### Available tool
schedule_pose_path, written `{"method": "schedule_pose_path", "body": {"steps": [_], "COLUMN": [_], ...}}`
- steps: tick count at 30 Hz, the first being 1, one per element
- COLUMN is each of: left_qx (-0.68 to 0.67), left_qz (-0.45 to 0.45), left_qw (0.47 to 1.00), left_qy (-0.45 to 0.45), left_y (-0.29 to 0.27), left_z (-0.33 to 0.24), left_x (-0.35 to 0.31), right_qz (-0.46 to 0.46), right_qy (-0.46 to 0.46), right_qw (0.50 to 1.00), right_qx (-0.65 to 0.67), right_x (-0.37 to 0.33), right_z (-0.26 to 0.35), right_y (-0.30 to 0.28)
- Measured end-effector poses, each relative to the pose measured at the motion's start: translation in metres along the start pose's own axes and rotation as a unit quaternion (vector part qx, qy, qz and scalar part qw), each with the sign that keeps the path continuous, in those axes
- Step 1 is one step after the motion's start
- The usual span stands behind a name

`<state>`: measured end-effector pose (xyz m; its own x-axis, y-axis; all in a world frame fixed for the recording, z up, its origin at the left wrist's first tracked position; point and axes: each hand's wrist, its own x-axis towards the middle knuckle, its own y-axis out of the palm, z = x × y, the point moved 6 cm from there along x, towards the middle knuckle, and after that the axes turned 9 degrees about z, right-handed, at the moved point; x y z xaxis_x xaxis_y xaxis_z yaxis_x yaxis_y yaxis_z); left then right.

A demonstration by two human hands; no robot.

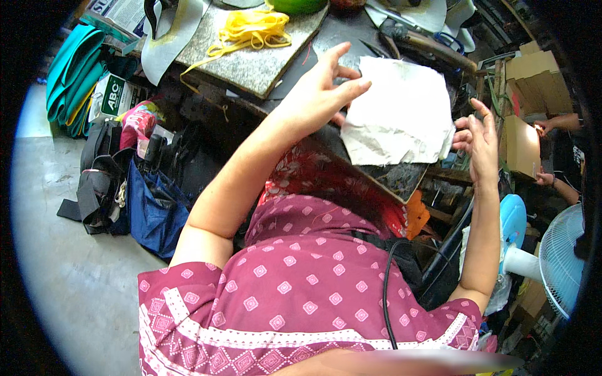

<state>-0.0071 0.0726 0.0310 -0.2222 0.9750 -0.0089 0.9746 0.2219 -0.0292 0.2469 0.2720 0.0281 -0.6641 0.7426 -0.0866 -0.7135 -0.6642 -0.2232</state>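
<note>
A white, crinkled sheet with ragged edges [401,113] is spread out in front of me at the dark work table. Whether it is cloth or paper I cannot make out. At its left edge is my left hand [323,91], fingers spread, with the thumb reaching over toward the sheet's upper left corner. My right hand [478,141] is beside the right edge, forefinger raised and the other fingers bent close to the sheet. Neither hand visibly grips it. A bundle of yellow tape [254,30] lies on a grey board [235,66] to the left.
A wooden-handled tool [433,49] and blue-handled scissors [448,42] lie behind the sheet. Bags [157,197] stand on the floor at left. On the right are a fan [561,260], cardboard boxes [533,78], and another person's hands [549,125] at a box.
</note>
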Motion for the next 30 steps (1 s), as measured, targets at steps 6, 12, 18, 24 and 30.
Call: {"method": "schedule_pose_path", "body": {"steps": [6,12,18,24,30], "left_qx": [0.198,0.125,-0.010,0.062,0.109], "left_qz": [-0.165,-0.164,-0.143,-0.138,-0.142], "left_qw": [0.953,0.955,0.979,0.974,0.967], "left_qy": [0.162,0.213,0.142,0.166,0.181], "left_y": [-0.016,-0.025,-0.029,-0.026,-0.025], "left_z": [-0.018,-0.013,0.003,-0.008,-0.013], "left_x": [-0.003,0.003,0.011,0.010,0.008], "right_qz": [-0.006,0.025,0.063,0.118,0.162], "right_qy": [-0.081,-0.010,-0.045,-0.099,-0.207], "right_qw": [0.965,0.962,0.989,0.982,0.963], "right_qx": [-0.248,-0.271,-0.123,-0.111,-0.066], "right_x": [0.016,0.022,0.023,0.023,0.043], "right_z": [0.017,0.026,0.043,0.079,0.135], "right_y": [0.020,0.021,0.016,0.027,0.038]}}
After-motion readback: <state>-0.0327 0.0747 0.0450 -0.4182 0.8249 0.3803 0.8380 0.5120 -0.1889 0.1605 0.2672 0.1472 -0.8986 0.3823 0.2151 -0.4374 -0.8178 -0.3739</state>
